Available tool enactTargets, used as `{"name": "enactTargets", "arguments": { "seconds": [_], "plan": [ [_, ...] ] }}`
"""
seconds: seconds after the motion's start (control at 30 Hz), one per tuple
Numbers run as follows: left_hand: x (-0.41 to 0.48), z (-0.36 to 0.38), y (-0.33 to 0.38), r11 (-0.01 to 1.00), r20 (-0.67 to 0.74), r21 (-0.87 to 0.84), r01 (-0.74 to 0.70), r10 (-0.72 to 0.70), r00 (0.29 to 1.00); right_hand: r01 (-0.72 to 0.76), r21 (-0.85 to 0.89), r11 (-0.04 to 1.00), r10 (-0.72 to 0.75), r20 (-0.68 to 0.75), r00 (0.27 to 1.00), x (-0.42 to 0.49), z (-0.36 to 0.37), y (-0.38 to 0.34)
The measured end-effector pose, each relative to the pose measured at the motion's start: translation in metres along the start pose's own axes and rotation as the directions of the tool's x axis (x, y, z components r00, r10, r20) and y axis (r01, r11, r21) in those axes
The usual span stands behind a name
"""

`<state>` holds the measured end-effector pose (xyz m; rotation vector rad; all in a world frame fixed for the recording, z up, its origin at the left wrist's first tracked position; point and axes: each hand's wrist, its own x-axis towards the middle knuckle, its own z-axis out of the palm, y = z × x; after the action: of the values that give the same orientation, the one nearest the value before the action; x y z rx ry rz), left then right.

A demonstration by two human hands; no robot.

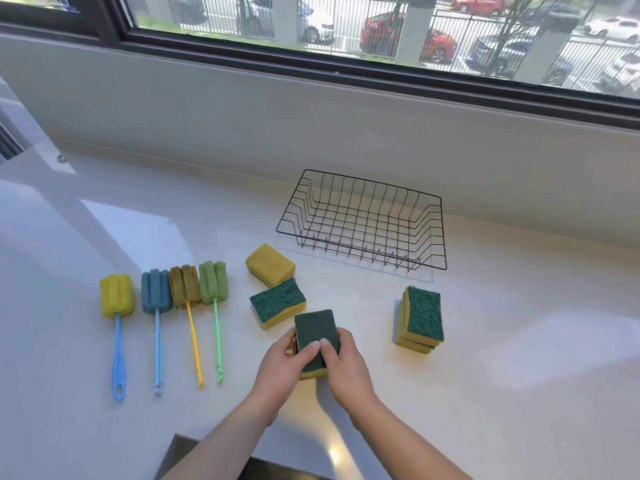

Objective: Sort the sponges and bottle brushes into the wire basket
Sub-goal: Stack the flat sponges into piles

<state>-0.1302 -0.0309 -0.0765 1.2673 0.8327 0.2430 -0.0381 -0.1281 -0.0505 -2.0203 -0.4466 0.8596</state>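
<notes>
At 6 o'clock from the empty basket, a sponge is gripped between left hand and right hand, apparently the first pick; a lift toward 12 o'clock over the rim is called for.

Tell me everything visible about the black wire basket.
The wire basket is a shallow rectangular tray of thin black metal wire, with sloping grid walls and an open top. It stands upright on the white counter near the wall under the window, with nothing inside. No hand or sponge touches it.
</notes>
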Motion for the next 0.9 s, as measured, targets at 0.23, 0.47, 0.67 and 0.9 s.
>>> {"name": "enactTargets", "arguments": {
  "seconds": [0.23,0.47,0.67,0.9],
  "plan": [
    [0.038,0.045,0.033,0.999,0.024,0.03,0.02,-0.021,1.0,-0.02,0.058,0.998,0.024,-0.074,0.997,0.021,-0.052,-0.019],
    [0.069,0.08,0.051,0.988,0.014,0.151,0.027,-0.029,0.999,0.012,-0.159,0.987,-0.023,-0.07,0.997,0.028,-0.099,-0.019],
    [0.078,0.092,0.055,0.975,0.05,0.219,0.019,-0.03,0.998,-0.065,-0.43,0.9,-0.11,-0.369,0.923,0.03,-0.167,0.011],
    [0.082,0.108,0.061,0.969,0.083,0.247,-0.001,-0.02,0.996,-0.16,-0.194,0.968,0.101,-0.283,0.954,0.035,-0.167,0.033]
  ]
}}
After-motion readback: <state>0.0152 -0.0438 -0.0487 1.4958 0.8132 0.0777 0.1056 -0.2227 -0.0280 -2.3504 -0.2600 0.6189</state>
